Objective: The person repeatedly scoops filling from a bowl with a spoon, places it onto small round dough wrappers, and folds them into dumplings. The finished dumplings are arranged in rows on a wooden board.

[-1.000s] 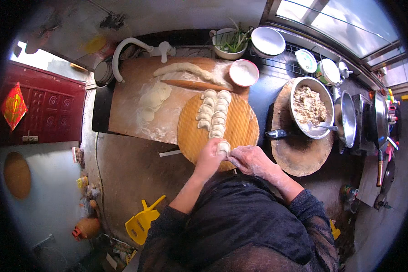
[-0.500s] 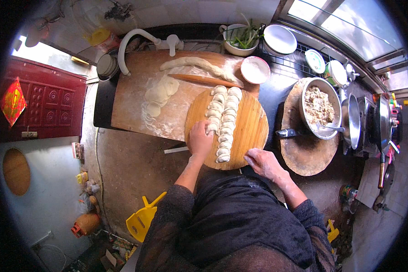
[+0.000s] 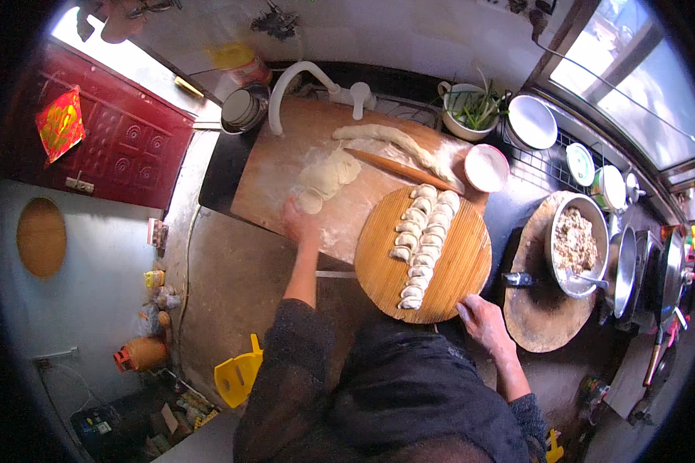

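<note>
My left hand [image 3: 302, 222], slightly blurred, reaches over the floured dough board [image 3: 266, 181]. Its fingers are stretched out and nothing shows in them. Just beyond them lie flat dough wrappers [image 3: 333, 174], overlapping in a loose pile. My right hand [image 3: 483, 318] grips the near right edge of a round wooden board [image 3: 465, 251], thumb on the rim. Two rows of folded dumplings [image 3: 418, 266] run along that board, the left row shorter. A rolling pin [image 3: 398, 167] and a long dough rope [image 3: 390, 137] rest behind it, with a white bowl of flour [image 3: 486, 167] alongside.
At the right, a metal bowl of filling [image 3: 578, 243] with a spoon stands on a round chopping block [image 3: 544, 312], beside a dark handle [image 3: 517, 279]. A white faucet [image 3: 289, 81] arches over the dough board's far left. Behind are a bowl of greens [image 3: 471, 112] and white bowls [image 3: 531, 122].
My left hand has left the end of the left dumpling row and moved left to the wrappers. My right hand stays on the round board's edge. The whole view has shifted and tilted.
</note>
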The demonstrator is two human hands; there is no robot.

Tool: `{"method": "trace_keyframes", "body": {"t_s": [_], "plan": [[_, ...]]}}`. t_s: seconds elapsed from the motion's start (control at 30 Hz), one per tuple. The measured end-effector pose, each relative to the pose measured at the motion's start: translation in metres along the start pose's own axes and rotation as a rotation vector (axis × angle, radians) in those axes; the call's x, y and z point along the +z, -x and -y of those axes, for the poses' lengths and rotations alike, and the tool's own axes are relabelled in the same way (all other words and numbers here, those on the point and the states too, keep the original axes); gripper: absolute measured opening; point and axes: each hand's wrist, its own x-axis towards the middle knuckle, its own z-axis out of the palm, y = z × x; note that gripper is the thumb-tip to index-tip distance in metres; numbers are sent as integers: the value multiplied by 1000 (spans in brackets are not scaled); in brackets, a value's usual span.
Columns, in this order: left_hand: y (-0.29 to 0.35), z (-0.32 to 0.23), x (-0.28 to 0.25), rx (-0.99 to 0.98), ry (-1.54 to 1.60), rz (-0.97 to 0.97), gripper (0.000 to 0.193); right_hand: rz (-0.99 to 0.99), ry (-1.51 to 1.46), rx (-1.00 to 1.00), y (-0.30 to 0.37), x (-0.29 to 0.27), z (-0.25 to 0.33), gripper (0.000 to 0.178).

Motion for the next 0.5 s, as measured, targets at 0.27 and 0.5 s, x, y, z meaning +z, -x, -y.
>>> {"method": "trace_keyframes", "body": {"t_s": [0.27, 0.5], "plan": [[-29, 16, 14, -62, -481, 238, 56, 44, 27, 33, -1, 10, 1, 21], [-5, -63, 44, 228, 154, 190, 17, 83, 14, 64, -3, 11, -1, 21]]}}
